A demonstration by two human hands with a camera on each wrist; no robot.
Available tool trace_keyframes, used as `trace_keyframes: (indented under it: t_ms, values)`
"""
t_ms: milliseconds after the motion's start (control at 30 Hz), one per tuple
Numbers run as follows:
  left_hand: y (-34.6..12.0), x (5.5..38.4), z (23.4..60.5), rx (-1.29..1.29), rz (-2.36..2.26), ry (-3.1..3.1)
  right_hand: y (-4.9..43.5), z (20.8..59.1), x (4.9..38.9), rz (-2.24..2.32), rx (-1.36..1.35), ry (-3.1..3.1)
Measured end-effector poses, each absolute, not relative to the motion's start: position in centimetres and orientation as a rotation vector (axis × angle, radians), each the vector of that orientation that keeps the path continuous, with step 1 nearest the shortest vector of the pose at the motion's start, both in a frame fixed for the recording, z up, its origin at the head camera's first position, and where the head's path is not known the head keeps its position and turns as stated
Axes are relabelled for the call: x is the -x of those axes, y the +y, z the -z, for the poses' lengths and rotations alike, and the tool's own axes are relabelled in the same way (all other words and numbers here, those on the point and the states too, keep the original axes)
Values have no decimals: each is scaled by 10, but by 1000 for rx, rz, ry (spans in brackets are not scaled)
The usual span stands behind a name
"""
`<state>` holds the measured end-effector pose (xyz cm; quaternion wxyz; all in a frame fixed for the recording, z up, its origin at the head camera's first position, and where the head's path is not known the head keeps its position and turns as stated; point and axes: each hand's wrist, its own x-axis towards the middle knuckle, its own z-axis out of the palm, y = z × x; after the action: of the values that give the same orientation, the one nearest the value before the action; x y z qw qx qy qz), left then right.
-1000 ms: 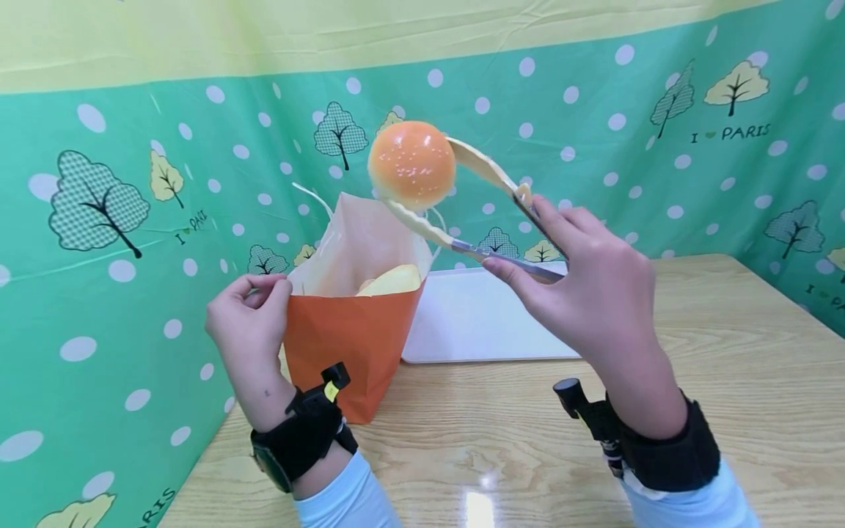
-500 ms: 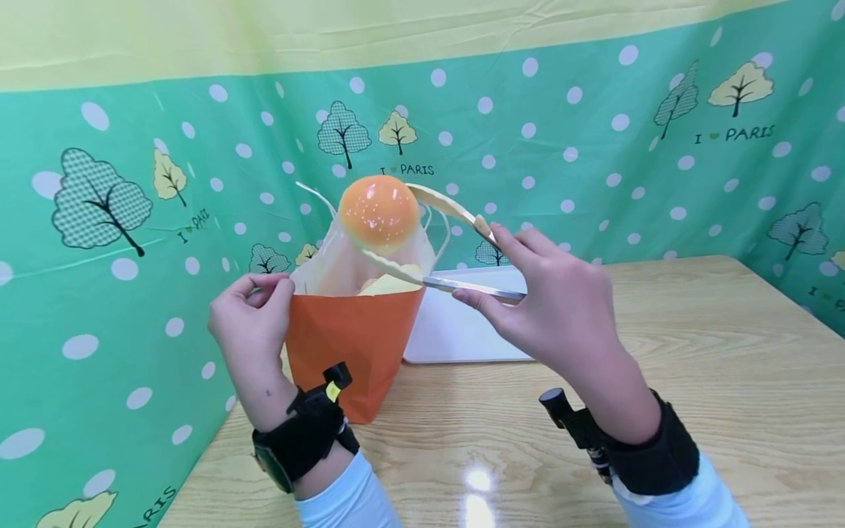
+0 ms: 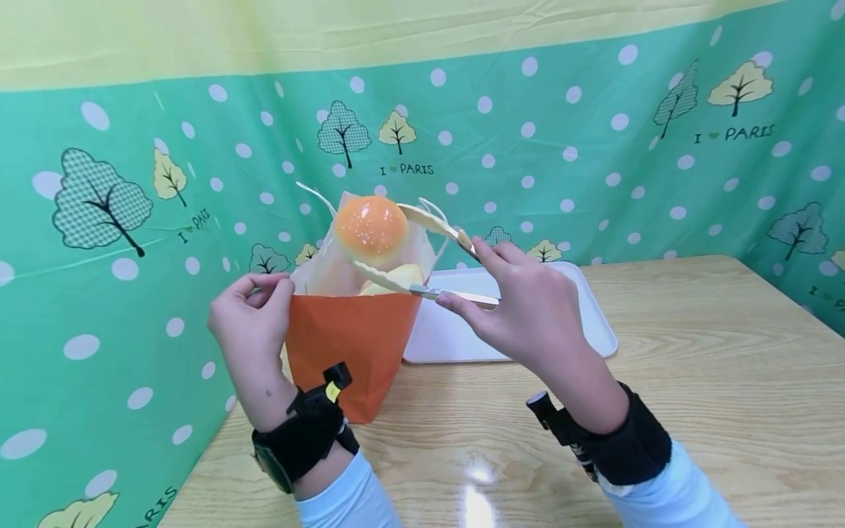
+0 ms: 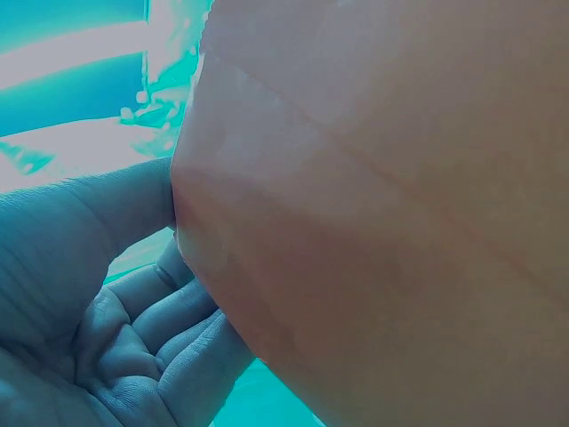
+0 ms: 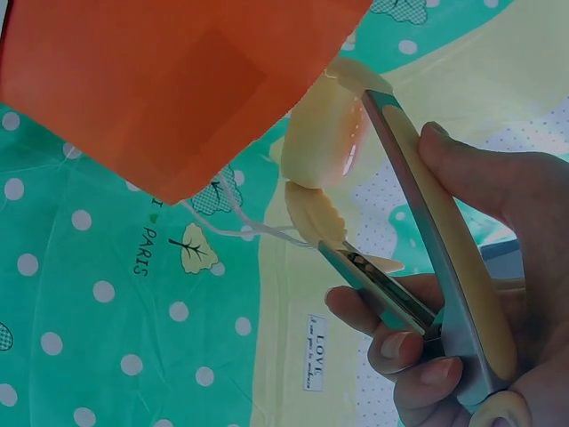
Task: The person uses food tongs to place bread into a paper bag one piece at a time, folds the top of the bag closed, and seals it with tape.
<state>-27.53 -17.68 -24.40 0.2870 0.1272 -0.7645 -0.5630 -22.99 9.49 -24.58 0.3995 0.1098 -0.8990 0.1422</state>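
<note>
My left hand (image 3: 254,315) pinches the left edge of an orange paper bag (image 3: 346,352), whose pale inside faces me above the front rim. In the left wrist view, thumb and fingers meet at the bag's edge (image 4: 200,231). My right hand (image 3: 531,301) grips a pair of tongs (image 3: 455,295) with cream scalloped tips and metal arms. Between the tips sits a toy burger bun (image 3: 372,227), glossy orange with sesame specks, over the bag's mouth. A pale yellow piece (image 3: 396,279) shows inside the bag, partly hidden by a tong tip.
Behind the bag, a white tray (image 3: 594,323) lies on the wood-grain table (image 3: 713,367), partly covered by my right hand. White string handles (image 3: 315,196) stick up from the bag. A green tree-print cloth (image 3: 561,183) hangs at the back and left.
My right hand has moved left and down with the tongs, lowering the bun from above the bag to its mouth. The left hand keeps its place on the bag.
</note>
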Motion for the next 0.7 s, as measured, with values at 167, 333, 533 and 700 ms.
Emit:
trace_keyframes:
  t_ms: [167,333,533,700]
  values:
    - [-178,276,244,-354,1513,-2048,93,248,232,-360,-274,-2319]
    - [-178,276,245,-349,1511,-2047,93,248,232,-356,-275,-2320]
    - [-178,276,245,-346,1503,-2047,93,248,232,-366,-282,-2320]
    - [-178,276,245,-345,1500,-2050,93,248,232,-364,-284,-2323]
